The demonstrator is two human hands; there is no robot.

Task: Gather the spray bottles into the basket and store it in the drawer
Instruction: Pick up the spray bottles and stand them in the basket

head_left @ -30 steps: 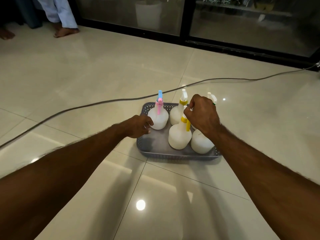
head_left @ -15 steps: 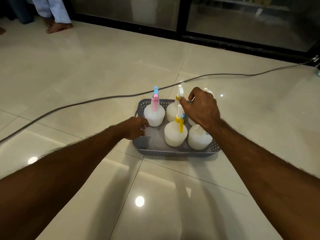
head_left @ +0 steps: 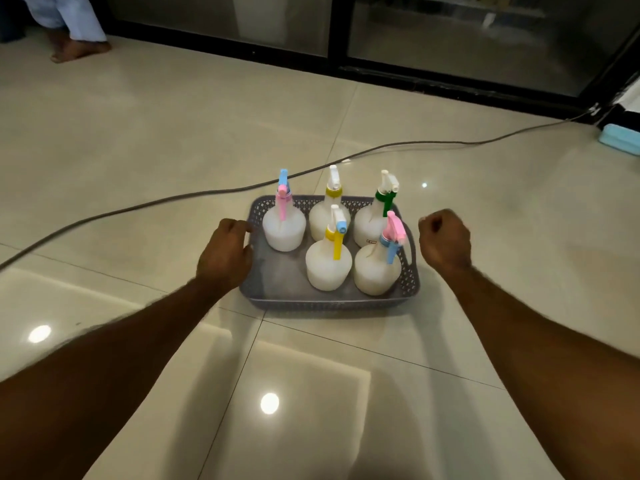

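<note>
A grey perforated basket (head_left: 329, 301) sits on the tiled floor with several white spray bottles standing upright inside. One has a pink and blue trigger (head_left: 283, 225) at the back left, one a yellow collar (head_left: 327, 216), one a green collar (head_left: 374, 220). In front stand a yellow-trigger bottle (head_left: 328, 263) and a pink-and-blue-trigger bottle (head_left: 376, 266). My left hand (head_left: 225, 252) grips the basket's left rim. My right hand (head_left: 445, 239) is curled into a loose fist just right of the basket, apart from its handle, holding nothing.
A grey cable (head_left: 138, 209) runs across the floor behind the basket. Dark glass sliding doors (head_left: 450, 39) line the back. A person's bare foot (head_left: 79, 50) stands at the far left. A light blue object (head_left: 621, 138) lies at the right edge.
My right hand let go of the bottles and moved out to the right side of the basket. My left hand stayed at the left rim. The view shifted slightly closer.
</note>
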